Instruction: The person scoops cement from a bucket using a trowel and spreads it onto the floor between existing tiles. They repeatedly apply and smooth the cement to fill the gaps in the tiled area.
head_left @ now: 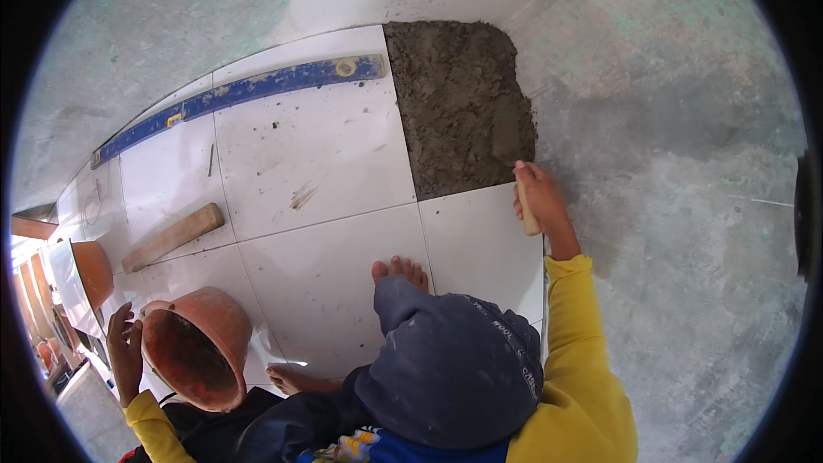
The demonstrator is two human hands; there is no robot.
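My right hand [544,200] is closed around the wooden handle of a trowel [529,213]. The trowel's blade, coated in mortar, rests on a patch of wet grey-brown mortar [454,103] in the corner by the walls. White floor tiles [326,283] border this patch on its left and near sides. At the lower left, my left hand [125,345] has its fingers bent and apart, close beside the rim of an orange bucket [219,317]. The bucket is tilted, and its mouth shows a dirty, mortar-stained inside. Whether my fingers touch the rim is hard to tell.
A blue spirit level [249,96] lies across the far tiles near the back wall. A wooden block [176,236] lies left of centre. Another orange container [93,273] stands at the far left. A grey plastered wall [677,171] rises on the right. My bent knee and bare feet occupy the near tiles.
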